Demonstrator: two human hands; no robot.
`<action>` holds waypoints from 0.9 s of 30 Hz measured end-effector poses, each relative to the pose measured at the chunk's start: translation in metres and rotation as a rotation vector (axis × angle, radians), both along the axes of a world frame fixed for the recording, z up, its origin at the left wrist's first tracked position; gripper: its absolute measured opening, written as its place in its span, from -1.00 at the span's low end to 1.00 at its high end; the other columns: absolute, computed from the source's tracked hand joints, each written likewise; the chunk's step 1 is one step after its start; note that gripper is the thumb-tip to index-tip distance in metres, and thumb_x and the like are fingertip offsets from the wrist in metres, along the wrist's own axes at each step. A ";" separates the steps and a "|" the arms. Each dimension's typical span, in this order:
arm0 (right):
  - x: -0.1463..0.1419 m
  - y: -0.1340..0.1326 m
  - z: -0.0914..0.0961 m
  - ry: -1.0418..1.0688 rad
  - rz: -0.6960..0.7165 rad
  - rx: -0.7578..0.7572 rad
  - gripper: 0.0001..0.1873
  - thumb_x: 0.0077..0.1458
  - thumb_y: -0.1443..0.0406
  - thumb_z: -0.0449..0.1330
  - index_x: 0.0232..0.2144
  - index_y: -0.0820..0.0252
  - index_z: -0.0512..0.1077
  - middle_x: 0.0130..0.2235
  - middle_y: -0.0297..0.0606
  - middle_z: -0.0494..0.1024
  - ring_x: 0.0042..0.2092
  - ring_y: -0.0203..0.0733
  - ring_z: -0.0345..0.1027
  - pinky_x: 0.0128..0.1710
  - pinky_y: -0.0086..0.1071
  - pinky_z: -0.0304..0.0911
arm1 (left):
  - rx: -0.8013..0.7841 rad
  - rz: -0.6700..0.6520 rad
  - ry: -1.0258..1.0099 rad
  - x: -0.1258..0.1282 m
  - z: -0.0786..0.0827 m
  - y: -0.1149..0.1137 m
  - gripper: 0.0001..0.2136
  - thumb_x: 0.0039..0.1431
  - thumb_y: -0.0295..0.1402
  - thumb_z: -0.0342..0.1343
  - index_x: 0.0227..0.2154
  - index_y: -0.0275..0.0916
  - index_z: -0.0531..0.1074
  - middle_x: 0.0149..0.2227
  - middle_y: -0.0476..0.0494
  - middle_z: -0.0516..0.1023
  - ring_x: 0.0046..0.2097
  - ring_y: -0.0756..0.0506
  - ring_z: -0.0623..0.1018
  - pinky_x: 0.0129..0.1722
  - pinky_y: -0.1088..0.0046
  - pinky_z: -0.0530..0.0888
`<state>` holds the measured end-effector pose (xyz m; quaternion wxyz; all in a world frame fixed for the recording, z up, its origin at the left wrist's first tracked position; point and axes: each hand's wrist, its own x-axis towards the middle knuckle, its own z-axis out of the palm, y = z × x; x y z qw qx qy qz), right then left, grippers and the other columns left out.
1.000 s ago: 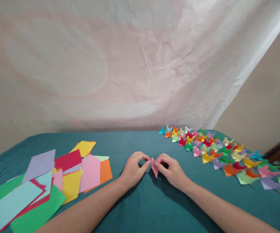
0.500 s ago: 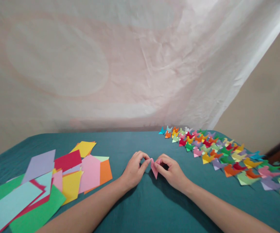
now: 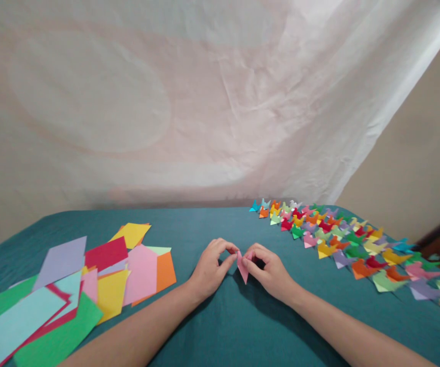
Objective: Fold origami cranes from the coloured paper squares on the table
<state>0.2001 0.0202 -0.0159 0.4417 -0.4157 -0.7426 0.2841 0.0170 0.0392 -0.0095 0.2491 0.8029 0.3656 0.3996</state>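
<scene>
Pink paper now dips slightly lower at its tip, between my left hand and right hand, both pinching it, fingertips closed; likely mid-fold, it next wants careful creasing.

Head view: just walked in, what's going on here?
A person is holding a small folded pink paper between the fingertips of both hands, left hand and right hand, over a teal-covered table. Loose colored sheets lie overlapping on the person's left. Rows of folded paper figures in many colors stand on the right. The pink piece's finer folds are too small to make out.
</scene>
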 end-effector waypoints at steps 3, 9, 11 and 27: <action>0.000 0.000 0.001 0.004 0.008 -0.002 -0.79 0.14 0.29 0.09 -0.53 0.19 0.33 -0.42 -0.29 0.38 -0.34 -0.25 0.26 -0.31 -0.39 0.16 | 0.043 -0.007 0.030 0.000 0.002 -0.001 -0.94 0.19 -0.41 0.03 -0.30 -0.21 0.40 -0.32 -0.04 0.44 -0.21 -0.06 0.39 -0.14 0.39 0.29; 0.000 -0.001 0.002 -0.008 0.006 -0.001 -0.79 0.13 0.31 0.09 -0.54 0.19 0.32 -0.42 -0.30 0.38 -0.34 -0.25 0.26 -0.30 -0.38 0.16 | 0.083 0.008 0.028 -0.002 0.003 -0.001 -0.92 0.21 -0.39 0.03 -0.32 -0.21 0.41 -0.33 -0.05 0.44 -0.21 -0.06 0.39 -0.16 0.40 0.30; 0.000 -0.001 0.001 -0.016 0.003 0.005 -0.80 0.13 0.31 0.09 -0.54 0.19 0.32 -0.42 -0.30 0.38 -0.34 -0.25 0.26 -0.31 -0.38 0.16 | 0.086 0.012 0.027 -0.002 0.002 0.000 -0.92 0.21 -0.39 0.03 -0.32 -0.20 0.42 -0.32 -0.05 0.44 -0.21 -0.06 0.39 -0.16 0.40 0.30; 0.000 -0.001 -0.001 -0.046 0.018 0.032 -0.81 0.09 0.35 0.10 -0.56 0.18 0.28 -0.44 -0.31 0.38 -0.36 -0.25 0.25 -0.32 -0.39 0.15 | 0.112 0.050 0.065 -0.002 0.002 -0.001 -0.96 0.15 -0.42 0.10 -0.35 -0.19 0.44 -0.31 -0.05 0.43 -0.20 -0.07 0.39 -0.15 0.38 0.31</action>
